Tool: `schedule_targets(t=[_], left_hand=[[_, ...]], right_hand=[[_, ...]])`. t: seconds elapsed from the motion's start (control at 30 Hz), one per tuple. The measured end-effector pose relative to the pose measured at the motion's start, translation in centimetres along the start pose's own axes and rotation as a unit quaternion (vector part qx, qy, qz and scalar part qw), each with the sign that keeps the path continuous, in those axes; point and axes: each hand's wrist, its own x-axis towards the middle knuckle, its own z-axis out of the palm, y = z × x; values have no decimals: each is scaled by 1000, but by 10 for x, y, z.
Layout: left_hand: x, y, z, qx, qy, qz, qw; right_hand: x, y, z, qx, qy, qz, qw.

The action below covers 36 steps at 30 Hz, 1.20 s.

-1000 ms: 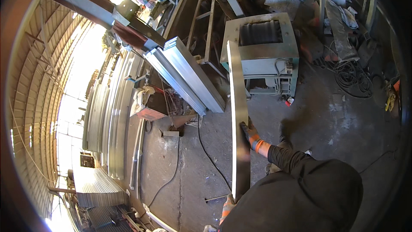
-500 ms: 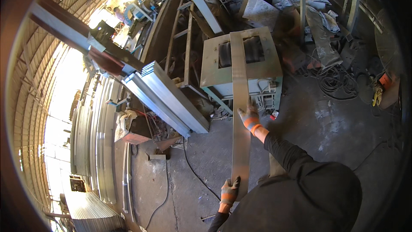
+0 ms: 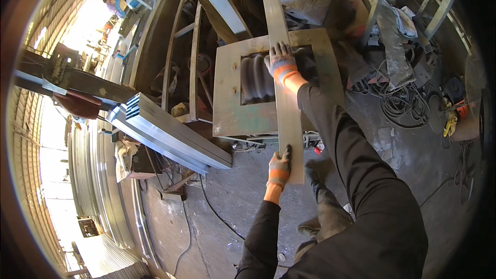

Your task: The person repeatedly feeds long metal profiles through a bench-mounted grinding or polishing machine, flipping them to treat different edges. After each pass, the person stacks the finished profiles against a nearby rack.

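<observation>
A long, flat metal bar (image 3: 288,119) lies over the opening of a box-like machine (image 3: 227,119), its near end jutting out toward me. Inside that opening, dark ribbed wheels (image 3: 257,78) look blurred. My left hand (image 3: 279,169), in a grey and orange glove, grips the bar's left edge close to the near end, thumb on top; its other fingers are partly hidden. Gloved the same way, my right hand (image 3: 282,63) rests flat on the bar above the wheels, fingers stretched out.
Rectangular metal tubes (image 3: 175,132) lean at the left, beside a steel frame (image 3: 194,62). Coiled cables (image 3: 405,104) lie on the floor at the right. A black cable (image 3: 219,214) crosses the floor at the left. Another person (image 3: 109,8) is far off at upper left.
The bar has moved forward over the machine, and both hands have gone forward with it. My right hand is now above the wheels. My view has come nearer to the machine.
</observation>
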Motion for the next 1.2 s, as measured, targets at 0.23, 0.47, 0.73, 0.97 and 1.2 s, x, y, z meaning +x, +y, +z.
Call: schedule_targets(t=[0.23, 0.47, 0.73, 0.97, 1.2], left_hand=[[9, -15, -2, 10, -5, 0, 1000], [-153, -124, -52, 59, 5, -37, 998], [-382, -290, -122, 111, -15, -50, 992], [-534, -406, -176, 133, -3, -35, 990], [-588, -418, -205, 292, 6, -88, 952]], right_hand=[[-8, 3, -5, -30, -32, 3, 999], [-174, -51, -91, 15, -77, 6, 997], [-430, -130, -207, 53, -112, -10, 992], [-596, -185, -275, 62, -182, -27, 981], [-646, -211, -308, 90, -274, 17, 957]])
